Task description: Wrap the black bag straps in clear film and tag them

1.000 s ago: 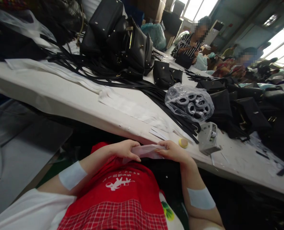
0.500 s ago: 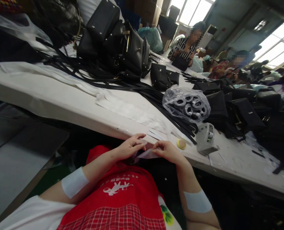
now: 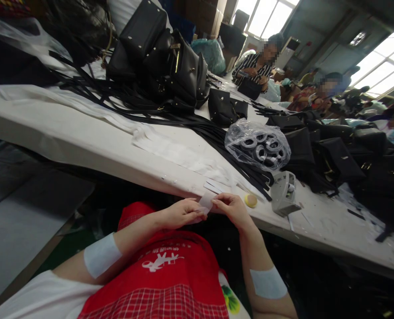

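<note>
Between my hands, just off the table's near edge, is a small whitish translucent strip (image 3: 206, 201); whether it is paper, film or tape I cannot tell. My left hand (image 3: 183, 213) pinches its left end, fingers closed together. At the other end, my right hand (image 3: 230, 207) grips it between thumb and fingertips. Close beyond my hands, a thin white slip with a dark line (image 3: 213, 186) lies on the table (image 3: 143, 170). A round yellow-rimmed tin or pad (image 3: 250, 200) sits to the right of my right hand.
A grey tape dispenser (image 3: 285, 193) stands on the right, beside a clear bag of rolls (image 3: 259, 146). Long black straps (image 3: 210, 133) and white strips (image 3: 180, 153) run across the table. Black handbags (image 3: 186, 66) are piled behind. A co-worker in stripes (image 3: 258, 73) handles a black piece.
The strip is now turned upright and held between both hands. My left hand's fingers, spread before, have closed on it. My right hand stays nearly in place.
</note>
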Action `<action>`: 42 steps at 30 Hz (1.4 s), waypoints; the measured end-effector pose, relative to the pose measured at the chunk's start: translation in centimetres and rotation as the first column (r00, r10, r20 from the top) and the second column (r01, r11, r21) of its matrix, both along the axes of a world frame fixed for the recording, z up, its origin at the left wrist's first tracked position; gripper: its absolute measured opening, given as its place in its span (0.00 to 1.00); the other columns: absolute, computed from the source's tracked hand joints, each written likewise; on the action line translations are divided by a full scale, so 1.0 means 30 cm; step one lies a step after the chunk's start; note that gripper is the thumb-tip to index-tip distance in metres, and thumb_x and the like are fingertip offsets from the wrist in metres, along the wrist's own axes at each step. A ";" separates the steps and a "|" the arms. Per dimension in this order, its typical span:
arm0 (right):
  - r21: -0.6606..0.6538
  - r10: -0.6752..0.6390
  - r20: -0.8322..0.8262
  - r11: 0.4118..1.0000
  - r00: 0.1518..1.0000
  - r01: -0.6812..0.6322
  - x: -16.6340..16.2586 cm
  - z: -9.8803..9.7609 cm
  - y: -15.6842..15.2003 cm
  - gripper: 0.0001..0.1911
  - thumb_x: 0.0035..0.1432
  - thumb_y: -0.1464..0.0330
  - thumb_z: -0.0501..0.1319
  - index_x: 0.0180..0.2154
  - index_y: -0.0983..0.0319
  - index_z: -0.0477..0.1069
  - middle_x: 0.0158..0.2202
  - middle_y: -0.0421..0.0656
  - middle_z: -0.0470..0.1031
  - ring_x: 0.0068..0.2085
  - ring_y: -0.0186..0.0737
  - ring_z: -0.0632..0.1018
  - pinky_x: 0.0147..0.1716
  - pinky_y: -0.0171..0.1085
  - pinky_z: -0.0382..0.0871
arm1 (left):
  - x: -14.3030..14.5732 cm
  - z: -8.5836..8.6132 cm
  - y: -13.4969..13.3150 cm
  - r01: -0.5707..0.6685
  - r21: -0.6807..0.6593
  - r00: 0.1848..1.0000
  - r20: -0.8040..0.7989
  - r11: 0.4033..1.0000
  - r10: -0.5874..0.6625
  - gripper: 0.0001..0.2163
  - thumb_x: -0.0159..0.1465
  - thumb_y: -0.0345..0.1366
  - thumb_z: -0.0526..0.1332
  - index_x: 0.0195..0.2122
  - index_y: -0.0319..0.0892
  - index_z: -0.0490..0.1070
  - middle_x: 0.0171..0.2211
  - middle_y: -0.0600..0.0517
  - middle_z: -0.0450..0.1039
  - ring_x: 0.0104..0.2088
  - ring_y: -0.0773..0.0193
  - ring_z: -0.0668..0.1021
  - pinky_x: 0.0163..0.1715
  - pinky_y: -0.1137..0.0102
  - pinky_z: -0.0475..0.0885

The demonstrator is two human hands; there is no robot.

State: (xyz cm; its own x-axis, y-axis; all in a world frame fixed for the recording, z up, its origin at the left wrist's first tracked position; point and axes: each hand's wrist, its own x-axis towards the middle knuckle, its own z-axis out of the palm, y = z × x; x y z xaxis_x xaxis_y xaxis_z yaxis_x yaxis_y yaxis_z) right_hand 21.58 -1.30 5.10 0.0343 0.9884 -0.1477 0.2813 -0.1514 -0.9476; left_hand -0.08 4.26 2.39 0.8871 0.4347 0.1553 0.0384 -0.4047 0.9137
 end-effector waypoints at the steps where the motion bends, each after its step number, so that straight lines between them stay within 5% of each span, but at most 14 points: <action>1: 0.009 -0.003 -0.009 1.000 1.000 0.003 -0.008 -0.004 -0.003 0.12 0.50 0.60 0.67 0.29 0.63 0.76 0.26 0.41 0.78 0.28 0.37 0.76 0.31 0.35 0.71 | -0.001 0.009 -0.003 0.015 -0.006 1.000 -0.003 1.000 -0.015 0.23 0.71 0.48 0.48 0.38 0.39 0.78 0.31 0.50 0.76 0.37 0.63 0.75 0.48 0.70 0.68; 7: 0.094 -0.015 -0.001 0.995 1.000 0.015 -0.052 -0.001 -0.019 0.12 0.51 0.60 0.67 0.26 0.62 0.72 0.22 0.39 0.74 0.23 0.34 0.72 0.25 0.34 0.67 | -0.003 0.062 -0.036 0.064 -0.209 0.997 0.044 0.976 -0.056 0.22 0.70 0.49 0.50 0.45 0.38 0.77 0.42 0.46 0.75 0.40 0.63 0.76 0.44 0.71 0.71; 11: 0.179 -0.049 0.093 0.983 0.994 0.032 -0.069 0.010 -0.023 0.13 0.50 0.62 0.67 0.23 0.62 0.69 0.20 0.37 0.70 0.23 0.32 0.68 0.23 0.32 0.61 | -0.002 0.061 -0.058 0.038 -0.326 0.999 0.006 0.945 -0.038 0.24 0.69 0.51 0.50 0.48 0.36 0.76 0.36 0.46 0.77 0.35 0.64 0.77 0.37 0.72 0.73; 17: 0.283 -0.070 0.140 0.959 0.988 0.028 -0.081 0.006 -0.026 0.17 0.53 0.61 0.65 0.21 0.61 0.63 0.19 0.35 0.62 0.22 0.30 0.62 0.23 0.32 0.56 | 0.001 0.058 -0.071 0.042 -0.277 0.999 0.045 0.960 -0.031 0.25 0.69 0.51 0.49 0.48 0.35 0.76 0.40 0.45 0.78 0.38 0.62 0.78 0.40 0.71 0.73; 23: 0.402 -0.190 0.087 0.905 0.978 0.140 -0.073 0.037 -0.061 0.11 0.55 0.60 0.63 0.32 0.61 0.69 0.29 0.40 0.69 0.29 0.35 0.69 0.28 0.34 0.64 | -0.001 0.058 -0.064 -0.045 -0.142 0.998 0.045 0.989 0.052 0.25 0.71 0.50 0.45 0.46 0.37 0.75 0.35 0.47 0.76 0.35 0.63 0.75 0.40 0.70 0.71; 29: 0.384 -0.040 0.261 0.921 0.965 -0.066 -0.118 0.068 -0.099 0.06 0.57 0.65 0.63 0.35 0.59 0.77 0.31 0.43 0.73 0.32 0.38 0.72 0.30 0.36 0.67 | -0.002 0.066 -0.047 -0.061 -0.037 0.995 0.072 0.997 0.064 0.23 0.71 0.48 0.44 0.35 0.38 0.73 0.30 0.50 0.72 0.33 0.64 0.72 0.38 0.72 0.68; 34: 0.439 -0.095 0.238 0.898 0.967 -0.020 -0.132 0.054 -0.097 0.09 0.58 0.66 0.64 0.27 0.60 0.76 0.26 0.41 0.72 0.29 0.37 0.73 0.29 0.36 0.65 | 0.001 0.096 -0.051 0.001 0.014 0.998 0.065 1.000 -0.002 0.17 0.68 0.43 0.53 0.25 0.38 0.68 0.24 0.54 0.66 0.26 0.68 0.68 0.30 0.75 0.63; 42: 0.518 -0.161 0.199 0.855 0.967 0.036 -0.147 0.029 -0.071 0.18 0.55 0.62 0.66 0.20 0.60 0.63 0.23 0.37 0.63 0.26 0.34 0.66 0.26 0.35 0.60 | 0.018 0.078 -0.058 -0.044 -0.078 0.993 0.106 0.996 0.052 0.23 0.70 0.46 0.49 0.20 0.39 0.61 0.18 0.56 0.59 0.21 0.71 0.62 0.24 0.75 0.58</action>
